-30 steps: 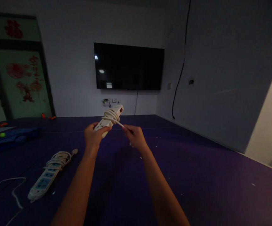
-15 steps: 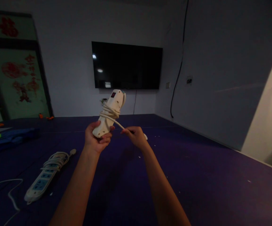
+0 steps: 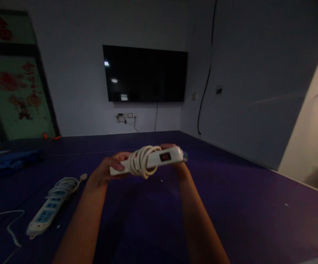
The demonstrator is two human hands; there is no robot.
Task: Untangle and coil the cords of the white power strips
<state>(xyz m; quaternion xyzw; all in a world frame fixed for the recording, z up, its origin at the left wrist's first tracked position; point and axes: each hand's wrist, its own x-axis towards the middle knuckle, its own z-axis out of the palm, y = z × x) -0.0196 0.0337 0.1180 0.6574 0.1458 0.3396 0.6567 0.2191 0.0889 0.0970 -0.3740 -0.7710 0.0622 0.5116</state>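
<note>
Over purple flooring (image 3: 230, 198), short of its far edge, a cord-wrapped power strip (image 3: 159, 159) is gripped by the left hand (image 3: 108, 170); fingers of the right hand (image 3: 167, 146), mostly hidden, cannot be judged.

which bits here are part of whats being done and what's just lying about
Part of it:
- held power strip
- cord wound around it
- left hand, gripping it
- right hand, partly hidden behind it

Apparently just lying about:
- blue-socketed power strip
- loose white cable
- blue cloth
</note>
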